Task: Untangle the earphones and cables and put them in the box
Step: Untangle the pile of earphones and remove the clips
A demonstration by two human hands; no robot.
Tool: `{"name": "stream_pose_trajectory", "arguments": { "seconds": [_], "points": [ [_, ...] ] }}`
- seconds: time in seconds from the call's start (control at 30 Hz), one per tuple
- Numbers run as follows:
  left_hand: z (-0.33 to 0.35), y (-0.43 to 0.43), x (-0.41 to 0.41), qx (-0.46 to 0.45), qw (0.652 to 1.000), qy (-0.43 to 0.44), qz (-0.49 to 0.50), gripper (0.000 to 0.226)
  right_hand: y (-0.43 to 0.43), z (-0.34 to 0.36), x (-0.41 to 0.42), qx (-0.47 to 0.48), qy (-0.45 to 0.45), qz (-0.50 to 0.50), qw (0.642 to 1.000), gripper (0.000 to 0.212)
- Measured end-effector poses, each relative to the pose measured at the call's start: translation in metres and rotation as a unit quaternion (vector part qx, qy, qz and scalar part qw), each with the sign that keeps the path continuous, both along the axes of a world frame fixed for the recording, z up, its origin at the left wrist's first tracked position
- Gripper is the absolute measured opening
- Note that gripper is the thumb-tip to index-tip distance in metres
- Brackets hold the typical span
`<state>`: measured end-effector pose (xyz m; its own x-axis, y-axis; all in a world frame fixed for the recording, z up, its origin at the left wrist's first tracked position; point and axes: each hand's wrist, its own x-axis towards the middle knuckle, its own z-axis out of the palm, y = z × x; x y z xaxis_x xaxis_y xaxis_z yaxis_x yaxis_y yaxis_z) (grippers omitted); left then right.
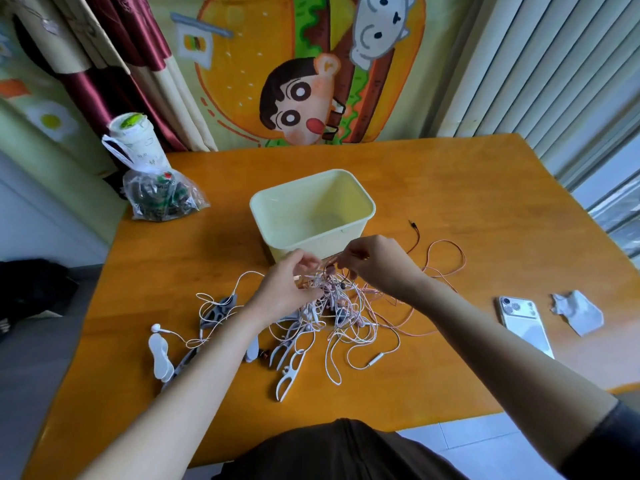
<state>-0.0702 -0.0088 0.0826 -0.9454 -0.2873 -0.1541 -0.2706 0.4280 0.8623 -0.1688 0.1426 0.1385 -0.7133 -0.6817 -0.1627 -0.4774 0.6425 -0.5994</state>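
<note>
as your left hand [287,289] and right hand [377,261] pinch the tangle [346,308], fingers curled, it sprawls crosswise before the bare box [294,220].

Orange wooden table [485,202] with pale-yellow box [284,213], tangled earphone cables [346,317], white phone [523,320], crumpled paper [578,311], clear plastic bag [162,195]
</note>
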Motion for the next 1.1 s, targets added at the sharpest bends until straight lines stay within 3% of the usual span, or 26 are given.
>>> {"name": "stream_pose_trajectory", "arguments": {
  "seconds": [0.07,0.2,0.4,0.73,0.9,1.0,1.1],
  "points": [
    [0.006,0.008,-0.004,0.068,0.998,0.009,-0.013,0.039,-0.001,0.001,0.002,-0.012,-0.003,0.003,1.0,0.02],
    [0.01,0.012,-0.008,0.12,0.992,0.041,0.009,0.009,0.001,0.004,0.001,-0.036,0.007,-0.024,0.999,0.019],
    [0.009,0.011,-0.005,0.072,0.994,0.068,0.046,0.004,0.005,-0.004,0.003,-0.053,0.027,-0.093,0.994,0.019],
    [0.008,0.019,-0.011,0.01,0.991,0.094,0.092,0.02,-0.005,0.0,0.007,-0.071,0.054,-0.112,0.99,0.022],
    [0.014,0.029,-0.004,-0.088,0.985,0.148,-0.01,0.014,-0.009,-0.004,0.009,-0.077,0.057,-0.12,0.988,0.018],
    [0.006,0.02,-0.001,-0.143,0.987,0.071,-0.026,0.016,-0.01,0.003,0.009,-0.109,0.021,-0.106,0.988,0.017],
    [-0.011,-0.003,0.005,-0.198,0.979,-0.03,0.023,0.017,-0.006,0.011,0.004,-0.123,-0.001,-0.076,0.99,0.02]
  ]
}}
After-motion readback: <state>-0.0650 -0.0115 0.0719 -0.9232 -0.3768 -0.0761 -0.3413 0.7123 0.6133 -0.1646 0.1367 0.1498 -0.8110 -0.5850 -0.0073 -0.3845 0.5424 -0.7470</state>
